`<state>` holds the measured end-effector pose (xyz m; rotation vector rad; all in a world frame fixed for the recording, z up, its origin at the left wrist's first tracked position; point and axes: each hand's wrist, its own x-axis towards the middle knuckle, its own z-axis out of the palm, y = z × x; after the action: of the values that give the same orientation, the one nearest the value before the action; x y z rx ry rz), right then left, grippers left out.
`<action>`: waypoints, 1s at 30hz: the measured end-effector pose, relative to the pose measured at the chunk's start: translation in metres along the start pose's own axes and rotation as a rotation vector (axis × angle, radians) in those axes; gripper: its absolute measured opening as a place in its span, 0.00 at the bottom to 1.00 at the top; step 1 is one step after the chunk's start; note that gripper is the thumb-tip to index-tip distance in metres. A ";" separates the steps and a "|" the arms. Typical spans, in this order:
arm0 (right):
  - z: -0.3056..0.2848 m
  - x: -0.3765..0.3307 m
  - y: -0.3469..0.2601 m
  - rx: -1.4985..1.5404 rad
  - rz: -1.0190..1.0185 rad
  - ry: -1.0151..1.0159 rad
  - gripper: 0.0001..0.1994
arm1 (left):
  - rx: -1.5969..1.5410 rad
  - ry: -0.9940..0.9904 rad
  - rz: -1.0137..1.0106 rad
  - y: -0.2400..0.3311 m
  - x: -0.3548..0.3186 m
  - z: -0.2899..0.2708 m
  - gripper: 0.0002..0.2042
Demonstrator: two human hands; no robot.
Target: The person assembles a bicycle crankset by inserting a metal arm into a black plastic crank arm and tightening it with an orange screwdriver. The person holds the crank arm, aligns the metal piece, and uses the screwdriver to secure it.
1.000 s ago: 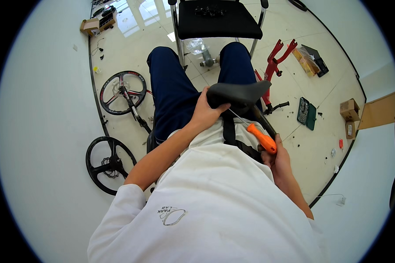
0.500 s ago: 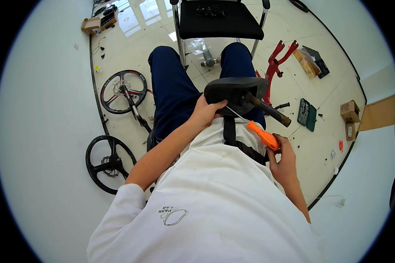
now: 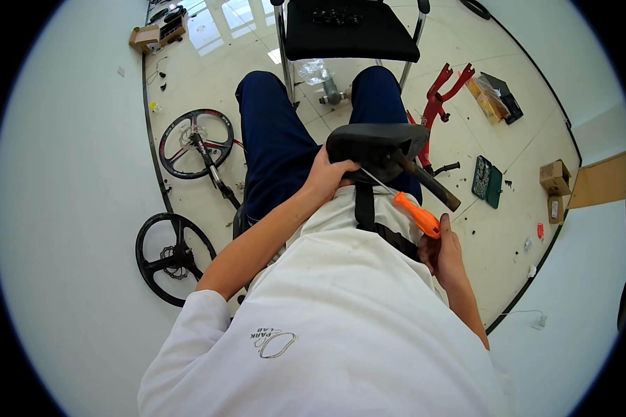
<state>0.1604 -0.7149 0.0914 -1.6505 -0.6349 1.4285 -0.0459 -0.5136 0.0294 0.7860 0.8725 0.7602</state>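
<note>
— Where's the saddle (image 3: 372,144)?
— On the person's lap, underside up, its post (image 3: 428,182) sticking out to the right.
— And the hands?
— The left hand (image 3: 325,177) is wrapped around the saddle's near edge. The right hand (image 3: 444,249) is closed around an orange screwdriver (image 3: 416,214); its thin shaft runs up to the saddle's underside.
— Around them?
— A black chair (image 3: 348,31) stands ahead on the tiled floor (image 3: 209,76), two wheels (image 3: 195,142) lie to the left, and a red frame (image 3: 438,104) and green case (image 3: 487,182) lie to the right.

My left hand (image 3: 325,177) reaching forward, fingers curled shut, my right hand (image 3: 444,251) fisted close to my waist, elbow bent
</note>
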 end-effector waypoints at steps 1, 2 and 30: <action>0.000 0.000 0.001 0.024 0.038 -0.014 0.35 | 0.026 -0.003 0.025 0.000 -0.002 0.002 0.22; 0.001 0.000 0.001 0.042 0.062 -0.002 0.35 | 0.051 -0.004 0.048 0.001 -0.003 0.004 0.22; 0.005 -0.015 -0.021 -0.519 -0.490 0.179 0.18 | -0.264 -0.015 -0.109 0.000 0.001 -0.002 0.19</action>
<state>0.1554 -0.7151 0.1167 -1.8108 -1.2796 0.7878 -0.0473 -0.5117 0.0284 0.5058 0.7757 0.7541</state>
